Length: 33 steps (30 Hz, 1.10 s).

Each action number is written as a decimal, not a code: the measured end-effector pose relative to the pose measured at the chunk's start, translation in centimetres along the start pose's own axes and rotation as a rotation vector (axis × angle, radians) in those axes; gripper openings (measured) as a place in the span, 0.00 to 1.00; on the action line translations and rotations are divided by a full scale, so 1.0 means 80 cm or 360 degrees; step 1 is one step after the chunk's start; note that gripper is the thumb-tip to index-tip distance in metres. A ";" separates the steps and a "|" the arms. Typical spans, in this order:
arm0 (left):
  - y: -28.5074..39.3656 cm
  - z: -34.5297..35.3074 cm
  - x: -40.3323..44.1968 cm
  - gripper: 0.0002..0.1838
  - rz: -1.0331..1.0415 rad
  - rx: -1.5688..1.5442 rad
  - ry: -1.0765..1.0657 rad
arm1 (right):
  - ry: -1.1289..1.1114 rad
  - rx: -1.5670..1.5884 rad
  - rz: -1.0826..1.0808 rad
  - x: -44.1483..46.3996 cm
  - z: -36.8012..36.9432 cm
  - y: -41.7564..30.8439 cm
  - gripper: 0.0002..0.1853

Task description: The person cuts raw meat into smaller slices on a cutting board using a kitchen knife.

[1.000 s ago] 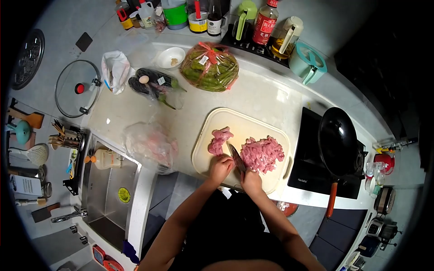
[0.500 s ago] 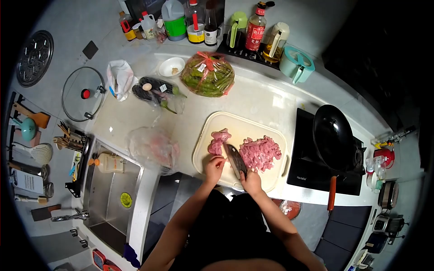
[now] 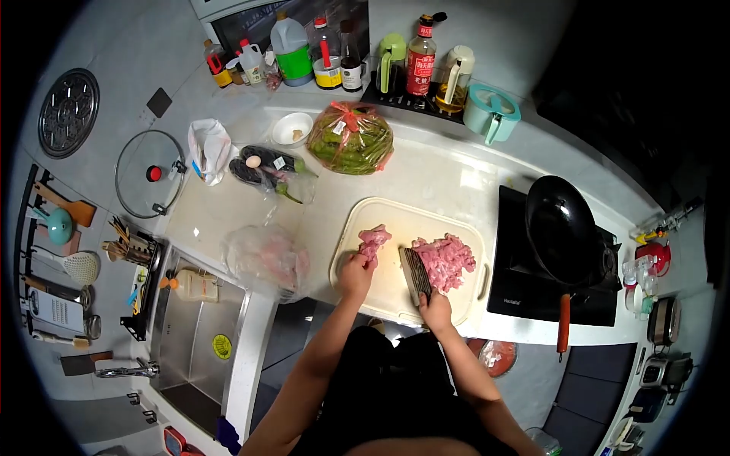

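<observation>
A cream cutting board lies on the counter in front of me. My right hand grips a kitchen knife, its broad dark blade against the left side of a pile of cut raw meat. On the board's left part is a smaller uncut piece of raw meat. My left hand has its fingers closed on the lower end of that piece; the fingertips are partly hidden.
Left of the board lies a clear plastic bag, beyond it bagged eggplants and a bag of green vegetables. The sink is at the left. A black wok stands on the stove at the right.
The knife has moved right, from beside the uncut piece to the edge of the cut pile. My left hand has moved up onto the uncut meat. The whole view has shifted slightly.
</observation>
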<state>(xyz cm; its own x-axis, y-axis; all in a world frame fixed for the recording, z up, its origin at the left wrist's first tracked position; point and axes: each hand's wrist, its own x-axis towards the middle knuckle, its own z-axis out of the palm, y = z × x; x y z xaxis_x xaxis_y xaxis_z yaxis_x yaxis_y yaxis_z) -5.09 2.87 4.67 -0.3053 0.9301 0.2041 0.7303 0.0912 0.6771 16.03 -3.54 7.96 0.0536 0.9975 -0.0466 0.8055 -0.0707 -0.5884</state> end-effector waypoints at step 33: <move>0.038 0.004 -0.089 0.09 0.0704 -0.0228 -0.0419 | -0.0007 0.0077 -0.0013 0.000 -0.017 -0.006 0.15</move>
<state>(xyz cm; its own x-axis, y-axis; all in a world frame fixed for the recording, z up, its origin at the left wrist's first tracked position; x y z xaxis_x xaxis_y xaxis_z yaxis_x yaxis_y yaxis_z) -0.52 -3.41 5.03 0.1899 0.9282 0.3199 0.6583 -0.3621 0.6600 16.48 -3.47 9.34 0.0443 0.9980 -0.0452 0.7766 -0.0629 -0.6269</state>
